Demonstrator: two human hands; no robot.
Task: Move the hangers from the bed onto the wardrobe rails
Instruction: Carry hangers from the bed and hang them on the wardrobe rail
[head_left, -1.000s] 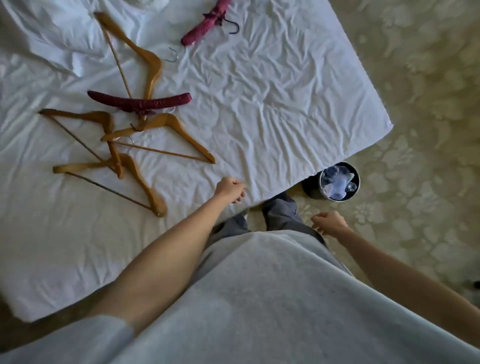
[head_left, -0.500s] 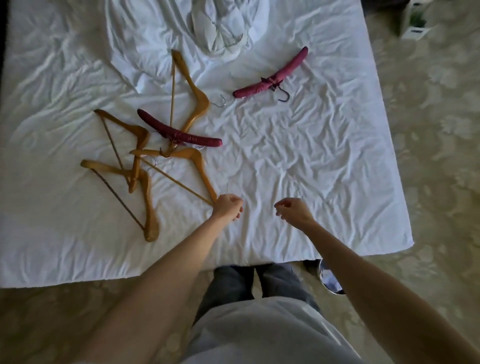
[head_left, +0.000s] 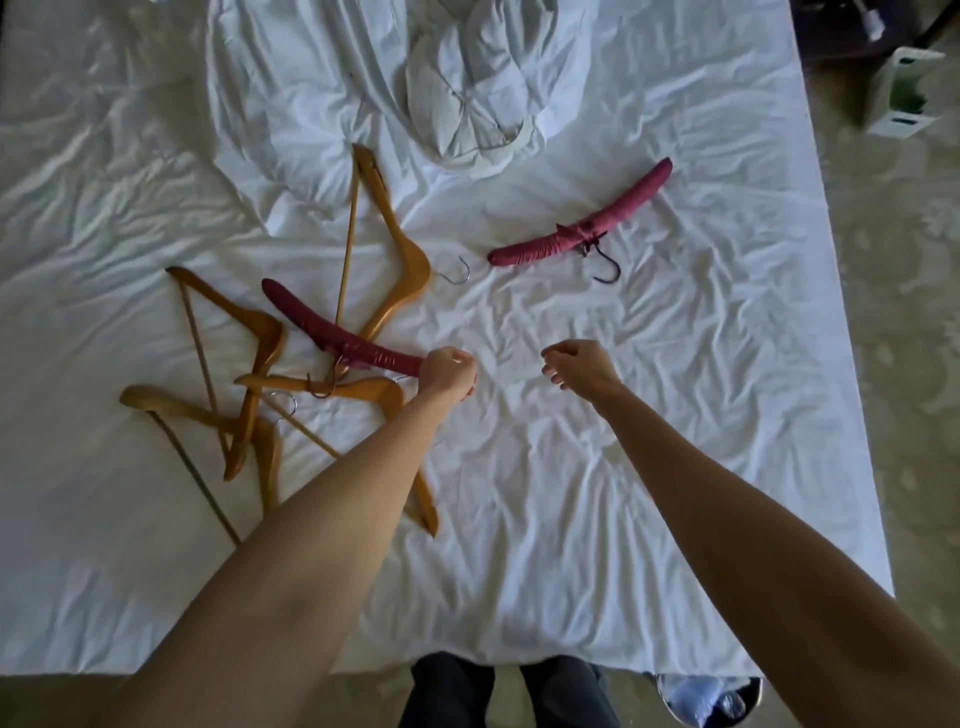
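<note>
Several wooden hangers (head_left: 260, 364) lie tangled on the left of the white bed (head_left: 675, 415). A maroon padded hanger (head_left: 332, 332) lies across that pile. A second maroon padded hanger (head_left: 587, 223) lies alone further right, hook toward me. My left hand (head_left: 448, 371) hovers with fingers curled at the right end of the first maroon hanger and holds nothing that I can see. My right hand (head_left: 579, 366) hangs over bare sheet, fingers loosely curled and empty. The wardrobe rails are out of view.
A bunched white duvet (head_left: 467, 88) sits at the far middle of the bed. A small bin (head_left: 706, 699) stands on the patterned carpet by my feet at the lower right. A white box (head_left: 906, 96) stands on the floor at the upper right.
My view has tilted up from my body and the floor to the bed. Both arms have reached forward over the sheet, the left hand arriving at the maroon hanger's end.
</note>
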